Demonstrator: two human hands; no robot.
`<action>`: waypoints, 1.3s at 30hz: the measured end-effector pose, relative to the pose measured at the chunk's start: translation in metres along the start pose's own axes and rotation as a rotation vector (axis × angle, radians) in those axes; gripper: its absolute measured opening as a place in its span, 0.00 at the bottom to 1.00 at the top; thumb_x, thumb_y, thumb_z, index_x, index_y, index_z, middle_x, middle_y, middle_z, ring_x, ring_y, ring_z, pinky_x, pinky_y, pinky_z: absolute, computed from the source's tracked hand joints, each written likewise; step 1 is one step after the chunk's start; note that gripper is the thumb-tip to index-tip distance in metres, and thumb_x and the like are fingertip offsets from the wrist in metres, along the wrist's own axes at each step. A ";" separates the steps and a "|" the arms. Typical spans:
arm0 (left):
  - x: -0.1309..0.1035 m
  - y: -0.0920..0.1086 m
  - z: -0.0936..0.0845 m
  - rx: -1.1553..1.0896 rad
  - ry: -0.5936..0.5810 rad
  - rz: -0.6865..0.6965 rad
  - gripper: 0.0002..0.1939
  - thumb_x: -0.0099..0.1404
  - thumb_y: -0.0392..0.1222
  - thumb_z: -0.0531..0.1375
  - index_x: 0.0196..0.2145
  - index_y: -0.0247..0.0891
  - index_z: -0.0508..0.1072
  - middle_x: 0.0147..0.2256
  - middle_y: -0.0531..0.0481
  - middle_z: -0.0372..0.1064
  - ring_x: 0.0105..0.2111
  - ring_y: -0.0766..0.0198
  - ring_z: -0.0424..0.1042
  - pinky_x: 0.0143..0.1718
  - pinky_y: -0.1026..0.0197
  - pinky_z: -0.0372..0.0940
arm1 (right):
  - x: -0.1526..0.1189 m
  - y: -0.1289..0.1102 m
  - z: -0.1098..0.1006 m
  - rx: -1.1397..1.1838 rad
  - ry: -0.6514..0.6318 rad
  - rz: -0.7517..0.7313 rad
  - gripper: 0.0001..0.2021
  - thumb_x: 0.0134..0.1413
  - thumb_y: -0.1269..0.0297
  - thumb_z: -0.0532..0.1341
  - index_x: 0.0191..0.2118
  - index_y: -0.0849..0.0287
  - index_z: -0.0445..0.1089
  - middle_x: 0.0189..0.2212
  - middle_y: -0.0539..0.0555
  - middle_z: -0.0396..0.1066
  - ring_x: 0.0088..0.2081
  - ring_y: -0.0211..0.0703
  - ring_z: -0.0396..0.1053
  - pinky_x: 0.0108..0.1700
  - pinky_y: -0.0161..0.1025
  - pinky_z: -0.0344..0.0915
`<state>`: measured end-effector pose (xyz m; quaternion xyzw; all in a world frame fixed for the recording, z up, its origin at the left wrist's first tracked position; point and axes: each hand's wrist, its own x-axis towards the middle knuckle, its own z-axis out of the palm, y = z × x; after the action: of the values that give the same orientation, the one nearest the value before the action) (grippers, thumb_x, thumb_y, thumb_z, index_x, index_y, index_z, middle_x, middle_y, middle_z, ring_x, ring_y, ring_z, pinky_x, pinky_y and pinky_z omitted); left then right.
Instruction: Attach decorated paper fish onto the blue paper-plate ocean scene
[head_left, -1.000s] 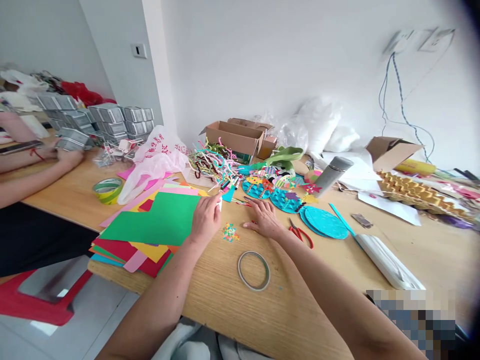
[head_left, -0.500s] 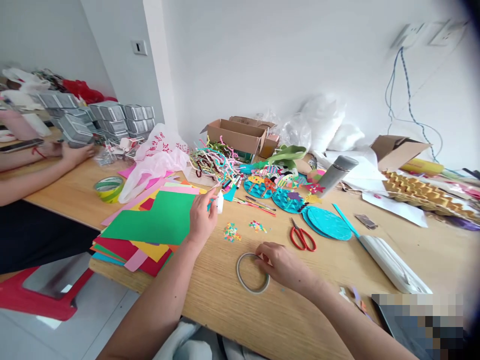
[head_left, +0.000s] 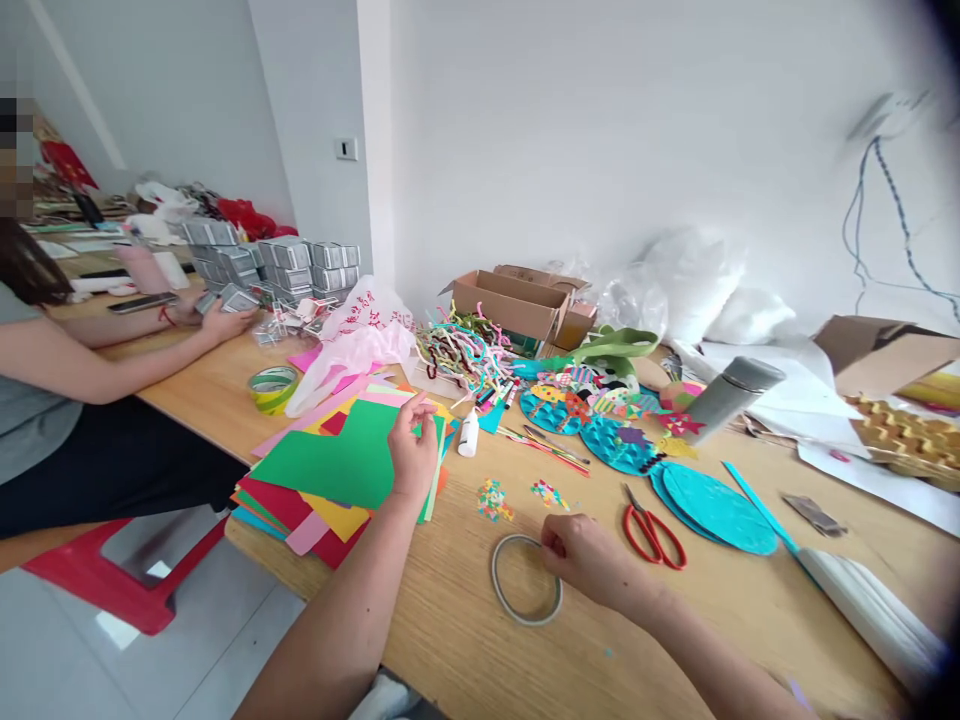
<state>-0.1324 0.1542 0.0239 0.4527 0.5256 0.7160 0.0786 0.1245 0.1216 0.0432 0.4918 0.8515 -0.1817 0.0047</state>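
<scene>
My left hand (head_left: 415, 450) is raised over the right side of a green paper sheet (head_left: 322, 468), with its fingers curled in to the thumb. Anything pinched there is too small to make out. Curled at the upper right edge of a thin grey ring of tape (head_left: 496, 585), my right hand (head_left: 585, 560) has its fingertips partly hidden. Two small heaps of coloured paper bits, the left one (head_left: 495, 500) and the right one (head_left: 550, 492), lie beyond the ring. Red-handled scissors (head_left: 651, 530) rest right of my right hand. A white glue bottle (head_left: 468, 435) stands beyond my left hand.
Stacked coloured papers (head_left: 330, 535) lie under the green sheet. Yellow-green tape (head_left: 273, 390), pipe cleaners (head_left: 465, 350), turquoise discs (head_left: 712, 508) and a grey flask (head_left: 731, 398) are farther back. At the left, another person's hands (head_left: 225, 318) hold a grey box.
The view has turned left, so the scene sits farther right and more of the other person shows. My right hand's fingers are more tightly curled at the ring. My left hand is nearer the green sheet.
</scene>
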 end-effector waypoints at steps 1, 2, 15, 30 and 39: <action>0.002 0.001 -0.001 -0.020 0.025 -0.021 0.15 0.61 0.31 0.54 0.46 0.35 0.69 0.35 0.47 0.73 0.36 0.64 0.73 0.42 0.59 0.68 | 0.006 0.000 -0.007 0.028 0.021 -0.001 0.07 0.46 0.71 0.55 0.26 0.60 0.71 0.23 0.53 0.73 0.24 0.38 0.66 0.26 0.33 0.55; 0.003 0.001 -0.002 -0.038 0.043 -0.037 0.15 0.61 0.32 0.54 0.46 0.35 0.69 0.35 0.47 0.73 0.36 0.64 0.73 0.42 0.59 0.68 | 0.015 0.000 -0.015 0.058 0.052 -0.002 0.07 0.46 0.70 0.55 0.26 0.60 0.70 0.22 0.52 0.73 0.24 0.38 0.66 0.26 0.32 0.55; 0.003 0.007 -0.005 -0.046 0.123 -0.023 0.16 0.61 0.32 0.52 0.47 0.37 0.68 0.35 0.47 0.72 0.37 0.64 0.73 0.42 0.58 0.69 | 0.219 -0.068 -0.072 0.092 0.225 0.226 0.07 0.45 0.65 0.62 0.26 0.63 0.73 0.21 0.58 0.72 0.31 0.47 0.72 0.29 0.34 0.62; -0.002 0.013 -0.003 -0.028 0.117 -0.040 0.16 0.63 0.31 0.52 0.48 0.38 0.68 0.35 0.46 0.70 0.38 0.63 0.72 0.44 0.58 0.68 | 0.303 -0.077 -0.040 0.246 0.049 0.409 0.06 0.50 0.68 0.61 0.30 0.65 0.73 0.17 0.55 0.70 0.25 0.43 0.72 0.29 0.35 0.66; 0.004 0.019 -0.006 -0.035 0.125 -0.041 0.15 0.64 0.31 0.53 0.48 0.37 0.67 0.37 0.45 0.71 0.39 0.62 0.71 0.44 0.57 0.67 | 0.235 -0.092 -0.056 0.274 0.195 0.223 0.19 0.59 0.55 0.53 0.24 0.62 0.68 0.22 0.58 0.72 0.23 0.39 0.69 0.27 0.34 0.63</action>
<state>-0.1327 0.1444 0.0414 0.3948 0.5261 0.7501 0.0683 -0.0644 0.2946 0.0792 0.5946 0.7554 -0.2455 -0.1247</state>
